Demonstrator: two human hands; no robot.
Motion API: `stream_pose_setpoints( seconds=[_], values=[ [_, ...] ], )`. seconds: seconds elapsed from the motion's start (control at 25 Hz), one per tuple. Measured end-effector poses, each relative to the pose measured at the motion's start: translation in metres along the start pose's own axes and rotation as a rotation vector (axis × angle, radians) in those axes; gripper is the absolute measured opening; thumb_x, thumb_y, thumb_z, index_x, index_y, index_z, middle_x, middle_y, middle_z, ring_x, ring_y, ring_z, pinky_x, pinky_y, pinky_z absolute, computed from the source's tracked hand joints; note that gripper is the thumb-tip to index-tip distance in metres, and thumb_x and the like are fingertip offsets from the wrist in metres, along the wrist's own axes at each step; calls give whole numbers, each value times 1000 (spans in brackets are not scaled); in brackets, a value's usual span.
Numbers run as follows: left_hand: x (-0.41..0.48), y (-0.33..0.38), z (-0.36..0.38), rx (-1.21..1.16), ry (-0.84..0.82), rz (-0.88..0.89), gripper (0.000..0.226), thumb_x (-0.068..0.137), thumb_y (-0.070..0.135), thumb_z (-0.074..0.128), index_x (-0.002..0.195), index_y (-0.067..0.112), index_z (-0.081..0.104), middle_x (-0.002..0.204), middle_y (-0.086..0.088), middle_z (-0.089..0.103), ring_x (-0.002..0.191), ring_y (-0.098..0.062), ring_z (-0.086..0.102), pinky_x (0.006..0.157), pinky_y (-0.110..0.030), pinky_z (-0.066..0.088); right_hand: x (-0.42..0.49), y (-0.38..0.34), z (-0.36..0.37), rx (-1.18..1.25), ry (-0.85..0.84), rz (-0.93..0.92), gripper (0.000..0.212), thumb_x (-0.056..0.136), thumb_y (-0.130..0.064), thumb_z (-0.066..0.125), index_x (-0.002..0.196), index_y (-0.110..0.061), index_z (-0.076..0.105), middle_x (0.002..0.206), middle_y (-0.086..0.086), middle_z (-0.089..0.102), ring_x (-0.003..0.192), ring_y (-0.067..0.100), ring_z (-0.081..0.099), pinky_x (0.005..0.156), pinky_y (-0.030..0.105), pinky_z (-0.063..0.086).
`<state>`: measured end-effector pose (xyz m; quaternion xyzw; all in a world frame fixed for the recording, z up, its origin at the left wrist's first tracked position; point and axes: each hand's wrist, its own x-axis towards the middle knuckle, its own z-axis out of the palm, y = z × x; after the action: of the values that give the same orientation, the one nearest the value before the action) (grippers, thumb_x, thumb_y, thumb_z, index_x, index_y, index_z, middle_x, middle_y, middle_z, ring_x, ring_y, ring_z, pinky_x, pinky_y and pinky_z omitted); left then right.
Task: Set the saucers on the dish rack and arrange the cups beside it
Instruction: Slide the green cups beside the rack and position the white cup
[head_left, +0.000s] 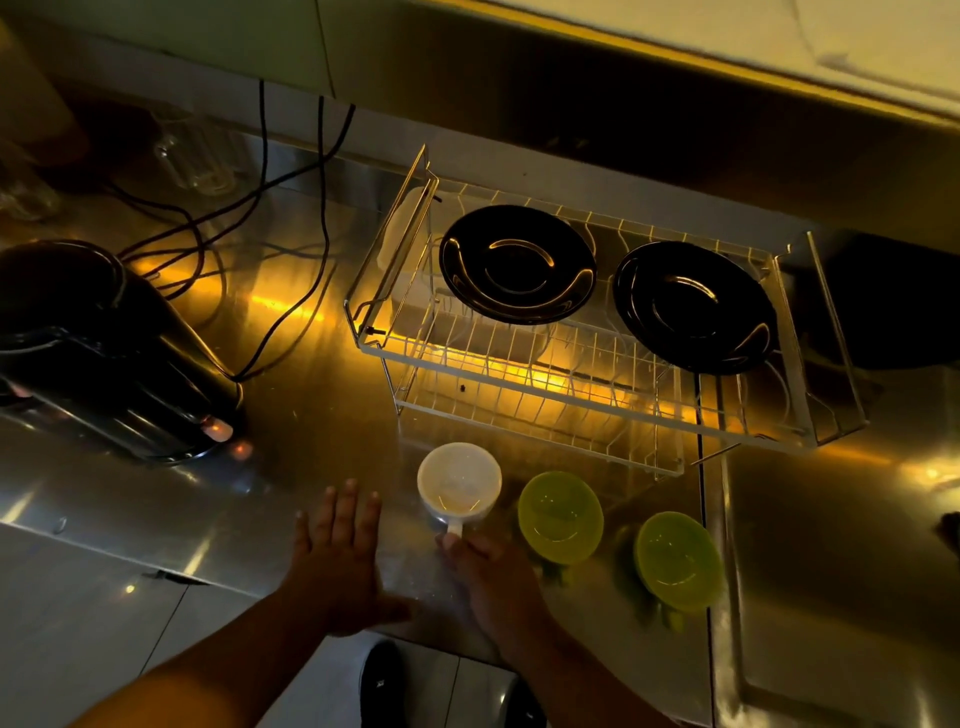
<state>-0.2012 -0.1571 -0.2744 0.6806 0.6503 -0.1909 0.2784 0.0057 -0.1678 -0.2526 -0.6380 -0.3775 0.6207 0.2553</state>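
Observation:
Two black saucers lie flat on the top tier of the wire dish rack (524, 387): one saucer (517, 262) on the left, the other saucer (693, 306) on the right. In front of the rack stand a white cup (460, 480) and two green cups, one (560, 515) in the middle and one (678, 558) to the right. My right hand (491, 577) pinches the white cup's handle at its near side. My left hand (337, 556) rests flat on the steel counter just left of the cup, fingers spread, holding nothing.
A dark appliance (104, 353) stands at the left with black cables (291, 218) trailing behind it. A glass jug (195, 153) sits at the back left. A white container (410, 270) is inside the rack's left end. A dark object (893, 301) lies right of the rack.

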Motion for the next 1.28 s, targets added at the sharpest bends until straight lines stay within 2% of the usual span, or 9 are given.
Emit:
stream_pose_setpoints(
  seconds=[0.28,0.44,0.52,0.68,0.8,0.92,1.04,1.12,1.28],
  values=[
    [0,-3,7,-22,99,37,152,42,111,20,147,15,-33,152,-14,-45,139,-35,-43,116,-63,-13,-11,-3,11,-47,41,10,23,93,-37,62,81,-22,74,66,-6,68,64,8,62,59,24,48],
    [-1,-5,11,-24,171,52,151,45,112,23,153,17,-22,157,-14,-37,143,-34,-37,117,-62,-10,-20,-16,13,-85,70,41,16,92,-30,65,98,-17,73,89,4,75,82,20,71,78,38,60],
    [-3,-4,13,-23,218,54,150,47,111,25,157,17,-14,162,-15,-27,148,-34,-28,118,-62,-7,-31,-20,2,-50,91,3,13,91,-28,67,98,-17,71,87,5,74,77,17,70,71,34,59],
    [-3,19,20,-99,321,-28,139,57,106,31,158,12,10,167,-20,3,153,-38,-3,117,-67,5,-69,-9,-71,-362,426,-148,4,91,-29,64,87,-29,64,79,-8,68,74,5,64,64,22,51],
    [6,52,29,-190,342,-174,141,58,106,30,156,6,12,166,-23,6,152,-40,-3,115,-70,4,-96,22,-143,-310,641,-109,16,90,-27,69,84,-35,55,73,-6,65,69,10,64,58,21,46],
    [12,75,36,-226,392,-270,142,59,105,31,155,2,9,165,-26,5,152,-40,-4,115,-71,2,-104,48,-196,-164,779,9,24,88,-32,72,93,-35,48,75,-4,65,67,13,67,52,20,44],
    [14,88,40,-227,470,-327,135,66,101,34,153,2,11,163,-26,11,151,-41,3,115,-71,5,-95,65,-226,-147,650,111,34,84,-41,75,103,-30,49,84,-5,66,73,10,66,55,23,47],
    [13,91,41,-227,509,-351,131,68,100,35,154,5,10,164,-24,12,152,-39,4,116,-69,6,-85,72,-231,-174,537,121,29,84,-45,74,99,-30,53,90,-7,66,81,11,65,64,28,51],
    [8,94,36,-215,535,-367,129,69,99,34,155,6,11,165,-23,11,152,-39,4,116,-68,8,-72,75,-229,-252,472,111,25,85,-56,66,91,-31,64,84,-9,70,81,10,67,69,30,51]
  ],
)
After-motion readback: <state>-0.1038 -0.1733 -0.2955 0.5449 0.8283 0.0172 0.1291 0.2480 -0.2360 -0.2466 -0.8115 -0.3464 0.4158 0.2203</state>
